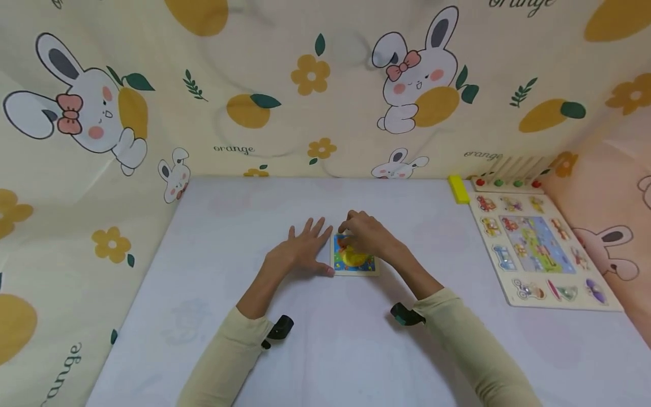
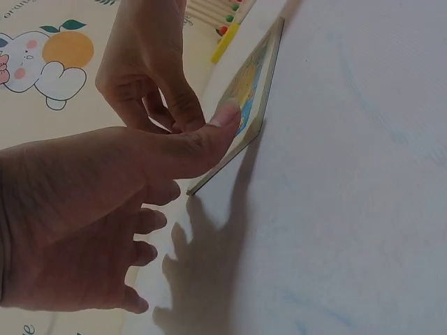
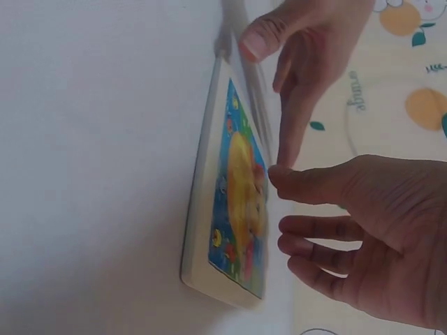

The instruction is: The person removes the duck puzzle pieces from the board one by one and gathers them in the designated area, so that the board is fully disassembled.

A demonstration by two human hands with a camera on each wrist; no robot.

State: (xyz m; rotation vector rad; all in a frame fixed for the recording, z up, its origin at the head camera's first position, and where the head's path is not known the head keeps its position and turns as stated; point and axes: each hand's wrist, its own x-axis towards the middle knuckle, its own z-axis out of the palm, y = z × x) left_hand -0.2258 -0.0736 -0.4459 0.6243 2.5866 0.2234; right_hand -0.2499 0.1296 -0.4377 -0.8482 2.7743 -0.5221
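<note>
A square picture puzzle [image 1: 354, 261], a yellow duck on blue in a pale wooden frame, lies flat on the table. My left hand [image 1: 303, 249] has its fingers spread on the table at the puzzle's left side. Its thumb [image 2: 225, 115] rests at the near-left corner of the frame. Above the puzzle's far-left part bends my right hand [image 1: 370, 233], covering some of the duck. The right thumb [image 3: 314, 185] comes close to the picture, with the other fingers loosely curled. Whether anything sits between the right fingertips is hidden.
A larger wooden peg puzzle board [image 1: 500, 282] with several picture pieces lies at the right. Behind it stands a rack [image 1: 508, 186] with upright rods and coloured beads. A yellow block [image 1: 459, 189] lies beside that rack. Printed cloth [image 1: 285, 62] hangs around the white table [image 1: 325, 350].
</note>
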